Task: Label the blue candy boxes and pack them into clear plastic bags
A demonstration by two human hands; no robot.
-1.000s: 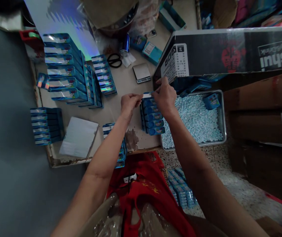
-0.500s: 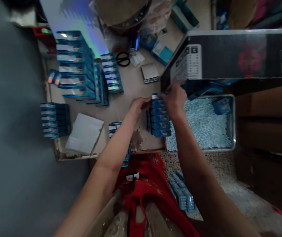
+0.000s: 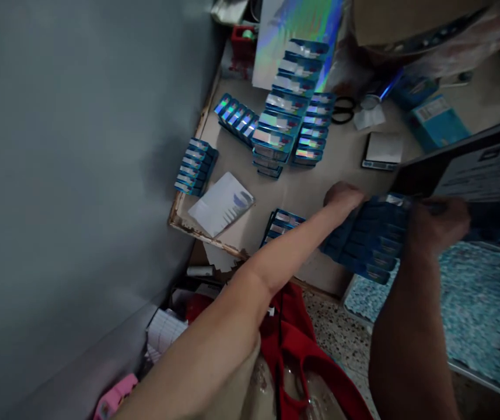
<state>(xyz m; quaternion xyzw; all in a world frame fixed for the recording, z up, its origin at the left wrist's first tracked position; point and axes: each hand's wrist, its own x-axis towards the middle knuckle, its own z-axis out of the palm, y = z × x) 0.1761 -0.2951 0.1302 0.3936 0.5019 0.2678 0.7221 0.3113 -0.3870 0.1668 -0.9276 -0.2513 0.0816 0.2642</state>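
A block of small blue boxes is between my two hands near the front edge of the table. My left hand is closed at its far left corner, fingers partly hidden behind the boxes. On the opposite side, my right hand grips the far right end, its fingertips dim and hard to see. To the right of the block, a metal tray holds many small pale-blue pieces. A shorter stack of blue boxes sits left of the block, partly behind my left forearm.
Tall rows of blue boxes stand at the back left, near a white sheet. A small scale, black scissors and a blue box lie farther back. A large carton stands right; a grey wall borders the left.
The view has swung left, so the table contents appear shifted right. Both hands remain at the far end of the box block, which now shows more of its left side.
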